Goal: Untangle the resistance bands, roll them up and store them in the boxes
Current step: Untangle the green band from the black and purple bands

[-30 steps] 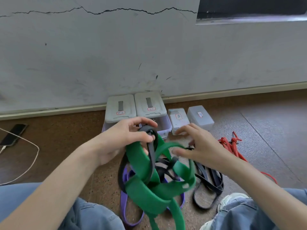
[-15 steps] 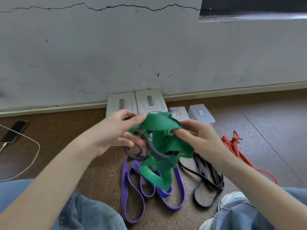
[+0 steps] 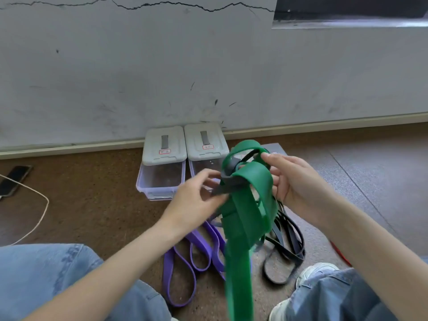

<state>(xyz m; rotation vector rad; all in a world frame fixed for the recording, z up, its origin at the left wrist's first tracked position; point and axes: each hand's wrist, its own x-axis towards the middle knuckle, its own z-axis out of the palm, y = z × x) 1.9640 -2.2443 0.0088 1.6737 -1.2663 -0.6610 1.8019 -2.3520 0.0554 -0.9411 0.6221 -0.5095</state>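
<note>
From where I sit, the wide green rubber resistance band (image 3: 247, 205) has been lifted higher than half a second ago and now hangs in long loops in front of me, its tail dropping between my knees. A second ago it sagged low over the floor, so the knot has come up to working height. My left hand (image 3: 196, 200) pinches the narrow dark grey band (image 3: 229, 181) that threads through the green loops. My right hand (image 3: 294, 179) has its fingers curled round the upper green loop; the blur there leaves me unsure whether it also catches the grey strand.

The purple flat rubber band (image 3: 185, 258) now lies wholly on the brown floor (image 3: 92, 205), free of the green one, where earlier it hung up with the bundle. That reads to me as one band separated. The black thin bands (image 3: 284, 239) lie on the floor by my right shoe.

The two clear plastic boxes with grey lids (image 3: 164, 167) stand against the wall, lids pushed back, nothing stored yet. Rolling has not begun.
</note>
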